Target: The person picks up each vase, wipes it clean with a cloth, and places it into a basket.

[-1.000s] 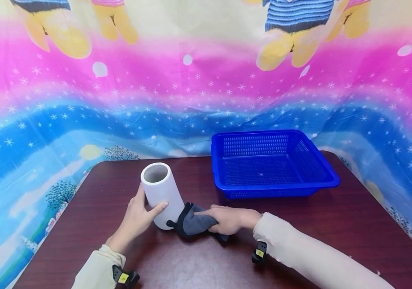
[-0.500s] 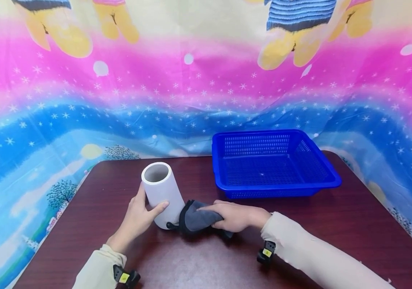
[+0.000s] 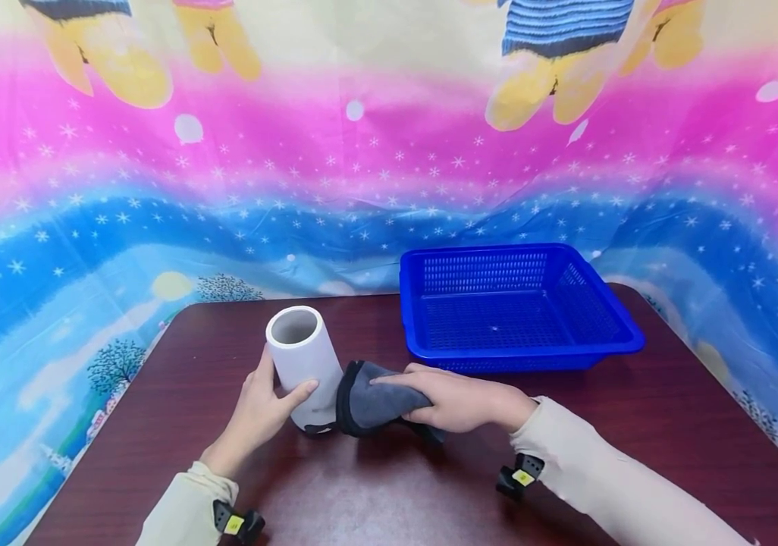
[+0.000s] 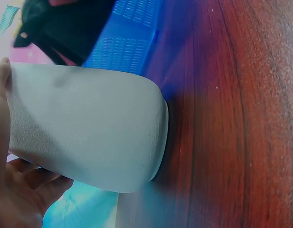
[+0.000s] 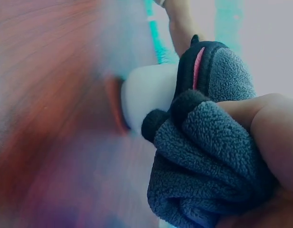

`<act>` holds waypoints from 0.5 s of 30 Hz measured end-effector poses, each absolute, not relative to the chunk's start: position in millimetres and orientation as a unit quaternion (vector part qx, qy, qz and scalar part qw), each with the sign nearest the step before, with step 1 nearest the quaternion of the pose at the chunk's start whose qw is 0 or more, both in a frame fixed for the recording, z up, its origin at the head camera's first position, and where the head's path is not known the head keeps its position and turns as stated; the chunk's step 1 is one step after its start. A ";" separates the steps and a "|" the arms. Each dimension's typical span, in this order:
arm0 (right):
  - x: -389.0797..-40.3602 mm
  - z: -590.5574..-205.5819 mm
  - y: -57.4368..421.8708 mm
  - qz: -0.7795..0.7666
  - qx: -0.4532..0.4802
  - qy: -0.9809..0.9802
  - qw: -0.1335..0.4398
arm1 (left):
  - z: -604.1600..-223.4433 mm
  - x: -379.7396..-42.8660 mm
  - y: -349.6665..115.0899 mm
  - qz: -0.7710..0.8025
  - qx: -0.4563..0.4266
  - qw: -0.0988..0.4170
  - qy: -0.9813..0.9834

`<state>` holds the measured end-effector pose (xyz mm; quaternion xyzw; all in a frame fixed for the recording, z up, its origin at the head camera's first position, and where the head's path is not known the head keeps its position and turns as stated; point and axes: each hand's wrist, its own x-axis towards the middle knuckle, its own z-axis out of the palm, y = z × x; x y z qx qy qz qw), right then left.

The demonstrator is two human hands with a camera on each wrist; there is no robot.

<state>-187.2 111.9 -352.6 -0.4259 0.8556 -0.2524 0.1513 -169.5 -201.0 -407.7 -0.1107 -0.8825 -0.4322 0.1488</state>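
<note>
A white cylindrical vase (image 3: 310, 371) with an open top stands on the dark red-brown table (image 3: 375, 500), left of centre. My left hand (image 3: 261, 408) grips it from the left, thumb across the near side and fingers behind. In the left wrist view the smooth side of the vase (image 4: 89, 126) fills the middle. Bunched in my right hand (image 3: 460, 400) is a grey towel (image 3: 385, 400) with black edging, held against or very close to the vase's lower right side. Folds of the towel (image 5: 208, 147) hide part of the vase in the right wrist view.
Behind and to the right sits a blue plastic basket (image 3: 525, 355) with perforated walls and nothing visible inside. A printed cloth backdrop (image 3: 362, 182) hangs behind the table and at both sides.
My right hand has moved right and slightly away from me with the towel, whose edge has risen along the vase's side. The left hand and the vase have stayed in place.
</note>
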 end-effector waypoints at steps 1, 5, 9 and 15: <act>-186.8 -350.6 112.9 -0.254 -0.431 0.853 0.147 | -407.7 -169.4 -200.9 -0.432 -0.110 0.149 -0.882; -185.3 -341.2 117.7 -0.264 -0.434 0.850 0.141 | -407.5 -169.0 -200.7 -0.435 -0.111 0.148 -0.881; -183.9 -331.9 121.9 -0.282 -0.423 0.849 0.144 | -407.6 -168.6 -200.1 -0.435 -0.112 0.148 -0.881; -183.9 -323.3 126.2 -0.312 -0.419 0.843 0.130 | -408.7 -169.5 -200.3 -0.431 -0.116 0.155 -0.881</act>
